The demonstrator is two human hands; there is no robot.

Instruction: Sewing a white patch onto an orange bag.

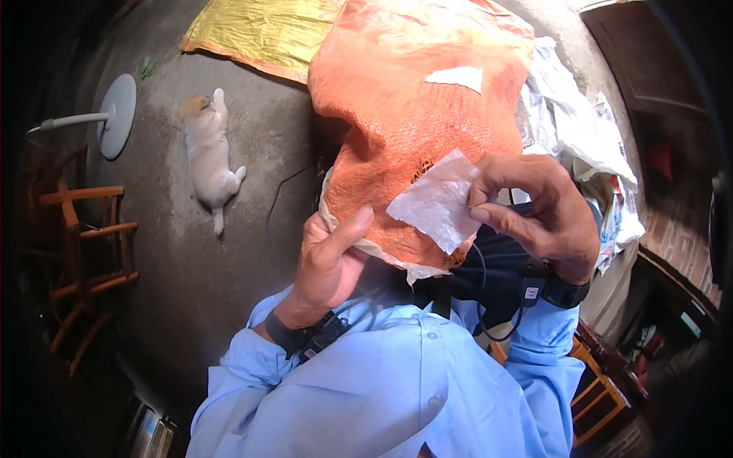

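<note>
While the orange mesh sack [412,114] lies across the person's lap, both hands work at its near edge. The left hand [330,256] grips the sack's lower rim from the left, thumb raised against the mesh and the other fingers curled under, out of sight, so it holds the sack's edge firmly. The right hand [534,210] sits to the right of that rim, its fingers pinched narrow on the edge of a white patch [437,202] that lies flat against the sack; something thin, perhaps a needle, may sit in the pinch, but it is too small to tell. A second, smaller white patch [456,76] shows higher up on the sack. Both wrists carry dark bands with cables [489,305] running down over the light blue shirt [382,382].

Judged from the hold, the step in hand is fixing or placing the white patch on the sack, with the left hand steadying the cloth. The next move calls for the left hand to keep the mesh taut and the right to keep its fine pinch steady at the patch's edge, so the patch does not slip or crease.

Left of the sack, on the concrete floor [252,153], a small pale puppy [208,153] lies stretched out. Beyond it stand a fan base [116,114] and wooden chairs [84,244]. A yellow sheet [259,34] lies above the sack, and white bags [580,114] are heaped to its right.
</note>
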